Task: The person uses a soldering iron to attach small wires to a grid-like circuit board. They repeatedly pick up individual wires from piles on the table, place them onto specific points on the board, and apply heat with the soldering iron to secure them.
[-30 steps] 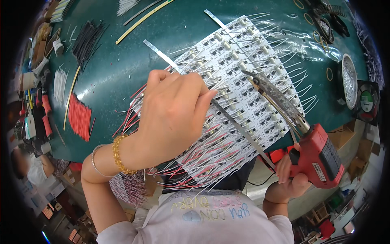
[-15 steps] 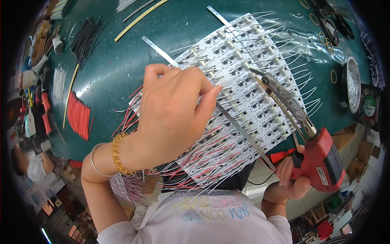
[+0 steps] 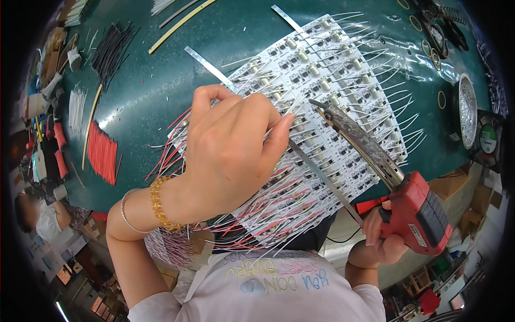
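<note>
A panel of white circuit boards lies on the green table, with rows of small parts and many thin white and red wires. Over its left half, my left hand is closed in a pinch; short white wires stick out at its fingertips. My right hand grips the red handle of a soldering gun. The dark tip of the gun points left at the panel, close to the white wires by my left fingers. A flat metal strip crosses the panel and passes toward my right hand.
Bundles of red wires, white wires and black wires lie at the left. A shallow metal bowl and a solder spool stand at the right. Rubber bands lie nearby. Another person is at far left.
The soldering gun has moved left, bringing its tip nearer my left fingertips. My left hand stays almost in place, still pinching.
</note>
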`<action>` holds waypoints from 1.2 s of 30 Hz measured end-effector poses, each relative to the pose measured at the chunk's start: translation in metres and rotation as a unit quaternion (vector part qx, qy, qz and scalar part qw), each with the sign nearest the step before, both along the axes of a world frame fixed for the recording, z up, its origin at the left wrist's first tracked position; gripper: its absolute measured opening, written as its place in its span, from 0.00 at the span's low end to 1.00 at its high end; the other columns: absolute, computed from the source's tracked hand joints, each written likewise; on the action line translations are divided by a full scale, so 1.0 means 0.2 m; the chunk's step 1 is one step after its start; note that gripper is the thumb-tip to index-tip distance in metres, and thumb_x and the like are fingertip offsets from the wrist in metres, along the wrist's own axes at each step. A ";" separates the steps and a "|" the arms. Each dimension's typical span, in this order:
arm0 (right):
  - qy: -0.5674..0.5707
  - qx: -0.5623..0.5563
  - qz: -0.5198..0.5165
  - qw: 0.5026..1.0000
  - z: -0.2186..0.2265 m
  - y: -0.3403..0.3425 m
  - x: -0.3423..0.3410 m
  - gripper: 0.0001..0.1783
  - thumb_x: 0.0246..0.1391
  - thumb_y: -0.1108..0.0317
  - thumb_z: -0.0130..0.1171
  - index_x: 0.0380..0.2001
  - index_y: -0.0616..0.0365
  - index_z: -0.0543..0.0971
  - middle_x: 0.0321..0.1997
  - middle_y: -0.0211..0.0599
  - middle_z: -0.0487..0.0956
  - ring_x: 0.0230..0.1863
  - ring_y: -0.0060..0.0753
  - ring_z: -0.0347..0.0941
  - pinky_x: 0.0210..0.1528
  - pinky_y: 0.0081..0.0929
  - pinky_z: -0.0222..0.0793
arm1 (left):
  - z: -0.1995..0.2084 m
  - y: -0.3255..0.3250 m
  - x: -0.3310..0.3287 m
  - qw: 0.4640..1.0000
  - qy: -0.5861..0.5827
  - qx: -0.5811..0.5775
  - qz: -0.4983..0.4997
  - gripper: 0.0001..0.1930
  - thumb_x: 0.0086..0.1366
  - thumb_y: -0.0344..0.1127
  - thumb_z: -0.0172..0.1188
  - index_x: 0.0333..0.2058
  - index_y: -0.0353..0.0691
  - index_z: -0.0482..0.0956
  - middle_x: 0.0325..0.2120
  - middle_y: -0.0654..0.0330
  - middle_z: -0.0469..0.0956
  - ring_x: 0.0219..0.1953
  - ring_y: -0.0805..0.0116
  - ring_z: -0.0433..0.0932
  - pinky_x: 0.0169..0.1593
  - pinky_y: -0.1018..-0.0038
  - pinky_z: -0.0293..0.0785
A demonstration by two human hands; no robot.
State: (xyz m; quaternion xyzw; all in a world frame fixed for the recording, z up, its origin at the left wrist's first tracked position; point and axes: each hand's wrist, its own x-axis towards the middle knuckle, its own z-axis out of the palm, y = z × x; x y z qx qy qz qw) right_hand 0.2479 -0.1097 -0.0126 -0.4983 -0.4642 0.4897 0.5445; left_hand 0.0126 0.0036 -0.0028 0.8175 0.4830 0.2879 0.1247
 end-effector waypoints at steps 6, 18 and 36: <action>-0.009 -0.019 0.008 1.000 0.02 0.01 -0.01 0.36 0.53 0.47 0.54 0.44 0.76 0.63 0.09 0.29 0.66 0.08 0.20 0.60 0.12 0.17 0.57 | -0.03 0.00 0.00 1.000 0.000 0.031 0.000 0.08 0.49 0.24 0.63 0.20 0.40 0.71 0.13 0.67 0.67 0.15 0.70 0.64 0.36 0.68 0.63; -0.005 -0.017 0.013 1.000 0.00 -0.01 0.02 0.40 0.52 0.44 0.53 0.48 0.76 0.60 0.08 0.27 0.65 0.08 0.19 0.60 0.12 0.17 0.57 | -0.04 0.00 0.00 0.999 0.003 0.047 -0.010 0.09 0.48 0.23 0.63 0.19 0.40 0.71 0.13 0.67 0.67 0.15 0.69 0.64 0.34 0.68 0.62; 0.039 -0.026 -0.068 0.997 0.00 -0.06 0.03 0.45 0.48 0.40 0.55 0.44 0.82 0.63 0.08 0.28 0.65 0.07 0.20 0.58 0.11 0.17 0.55 | 0.09 -0.03 -0.02 1.000 -0.009 0.016 -0.021 0.04 0.49 0.24 0.63 0.24 0.39 0.78 0.20 0.62 0.77 0.19 0.69 0.72 0.42 0.69 0.66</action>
